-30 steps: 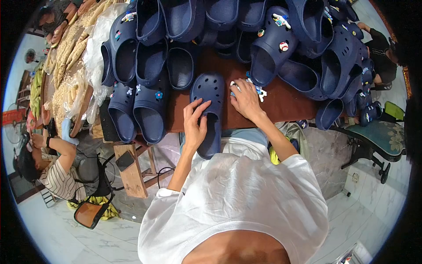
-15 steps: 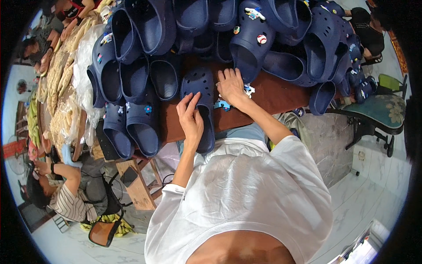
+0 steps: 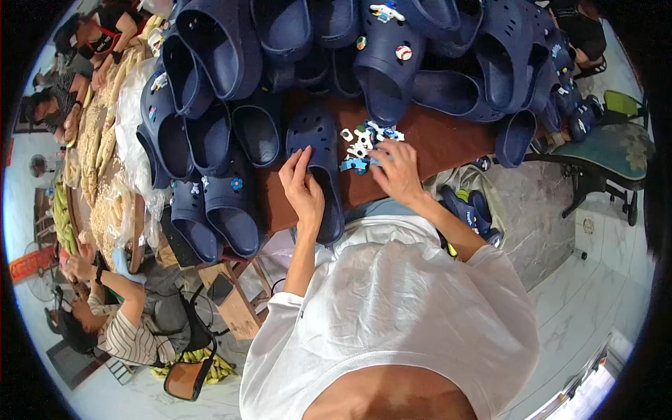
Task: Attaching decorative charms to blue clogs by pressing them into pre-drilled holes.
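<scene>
While the navy clog (image 3: 318, 164) lies lengthwise on the brown table (image 3: 448, 140), toe away from us and heel hanging over the near edge, we have both hands at work around it. Our left hand (image 3: 302, 190) rests flat on the clog's left side, fingers spread and lightly curved over the rim, steadying it rather than gripping. At about two o'clock from the clog, just beside its toe, sits a small heap of charms (image 3: 364, 143), white and blue pieces lying loose on the wood. Our right hand (image 3: 397, 173) is on the near edge of that heap, fingers bent down among the pieces; whether a charm is already pinched between the fingertips we cannot tell, since the back of the hand hides them.

We judge the step to be picking a charm for this clog, whose perforated toe looks bare. The next move would call for a fine pinch on one piece, then lining its stud up with a hole while the left hand keeps the shoe from sliding.

Further out, at twelve o'clock, a pile of clogs (image 3: 392, 49) crowds the far table, some already wearing charms. At nine o'clock more clogs stand in a row (image 3: 210, 210), and beyond them a seated person (image 3: 119, 329) works at seven o'clock.
</scene>
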Tool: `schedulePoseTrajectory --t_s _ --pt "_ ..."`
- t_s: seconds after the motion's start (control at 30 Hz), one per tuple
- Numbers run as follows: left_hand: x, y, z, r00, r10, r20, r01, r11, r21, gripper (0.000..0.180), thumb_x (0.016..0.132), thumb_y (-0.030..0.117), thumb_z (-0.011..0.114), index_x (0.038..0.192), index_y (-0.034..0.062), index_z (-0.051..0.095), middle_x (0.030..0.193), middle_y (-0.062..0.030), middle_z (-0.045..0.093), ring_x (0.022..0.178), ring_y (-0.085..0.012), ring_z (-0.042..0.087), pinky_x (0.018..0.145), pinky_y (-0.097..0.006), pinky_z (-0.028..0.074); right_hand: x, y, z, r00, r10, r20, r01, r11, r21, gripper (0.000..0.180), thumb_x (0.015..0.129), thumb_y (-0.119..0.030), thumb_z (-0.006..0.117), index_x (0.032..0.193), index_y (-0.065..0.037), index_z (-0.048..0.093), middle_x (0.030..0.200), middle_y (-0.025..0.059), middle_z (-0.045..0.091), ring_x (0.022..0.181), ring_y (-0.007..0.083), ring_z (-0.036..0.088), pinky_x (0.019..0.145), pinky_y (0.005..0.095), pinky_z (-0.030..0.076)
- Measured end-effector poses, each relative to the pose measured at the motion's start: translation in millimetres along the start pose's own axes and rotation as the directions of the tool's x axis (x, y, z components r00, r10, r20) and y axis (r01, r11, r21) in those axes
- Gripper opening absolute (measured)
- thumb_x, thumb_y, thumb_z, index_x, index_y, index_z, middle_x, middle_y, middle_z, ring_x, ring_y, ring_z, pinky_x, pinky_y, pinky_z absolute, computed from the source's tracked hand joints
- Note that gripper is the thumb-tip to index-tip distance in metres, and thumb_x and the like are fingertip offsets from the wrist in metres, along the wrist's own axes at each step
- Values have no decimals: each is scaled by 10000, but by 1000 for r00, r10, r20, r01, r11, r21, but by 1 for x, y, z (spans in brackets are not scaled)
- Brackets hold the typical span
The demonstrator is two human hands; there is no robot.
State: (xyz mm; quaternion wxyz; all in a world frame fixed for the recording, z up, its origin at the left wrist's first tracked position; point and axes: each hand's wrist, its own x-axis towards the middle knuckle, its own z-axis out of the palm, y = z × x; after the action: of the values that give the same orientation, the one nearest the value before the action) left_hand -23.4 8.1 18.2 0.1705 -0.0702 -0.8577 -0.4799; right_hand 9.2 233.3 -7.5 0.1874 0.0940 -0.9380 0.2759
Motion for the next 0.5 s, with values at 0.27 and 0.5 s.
schedulePoseTrajectory --t_s 0.27,0.5 --pt "-8 4 3 996 88 -33 -84 992 92 481 851 -95 506 1272 62 678 1245 -177 619 1166 -320 572 1016 -390 432 8 -4 62 970 -217 109 229 967 -111 261 787 -226 741 1024 -133 684 1277 99 581 1292 321 474 1040 511 363" --pt "-28 37 -1 958 282 -59 -267 946 185 456 807 -95 538 1210 47 696 1298 -202 568 1229 -368 530 1046 -470 416 2 -11 13 979 -181 -96 191 977 100 275 837 -181 714 1099 -125 653 1201 78 588 1248 306 504 1016 503 376"
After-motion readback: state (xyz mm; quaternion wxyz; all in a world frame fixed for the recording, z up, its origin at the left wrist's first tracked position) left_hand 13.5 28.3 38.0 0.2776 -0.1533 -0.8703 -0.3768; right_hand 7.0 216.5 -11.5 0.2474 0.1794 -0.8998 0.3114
